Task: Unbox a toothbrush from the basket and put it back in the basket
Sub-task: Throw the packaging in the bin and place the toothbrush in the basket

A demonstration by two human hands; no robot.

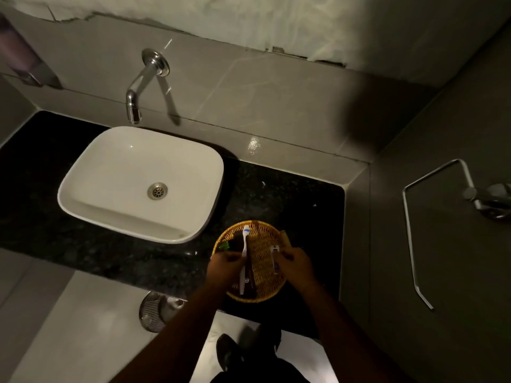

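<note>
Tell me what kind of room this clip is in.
Most likely a bathroom, perhaps a hotel's: a white basin under a wall tap, a towel ring, and a toiletries basket on the counter.

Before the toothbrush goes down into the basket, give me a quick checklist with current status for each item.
1. Toothbrush out of its box: ok, bare, bristles pointing away.
2. Left hand gripping the toothbrush handle: ok.
3. Toothbrush over the basket: ok, above its left half.
4. Landing spot free: cannot tell, a dark item lies under the toothbrush.
5. Right hand clear of the drop: not ok, it sits over the basket's right rim holding a small white item.
6. Basket fully on the counter: ok, near the front edge.
</note>
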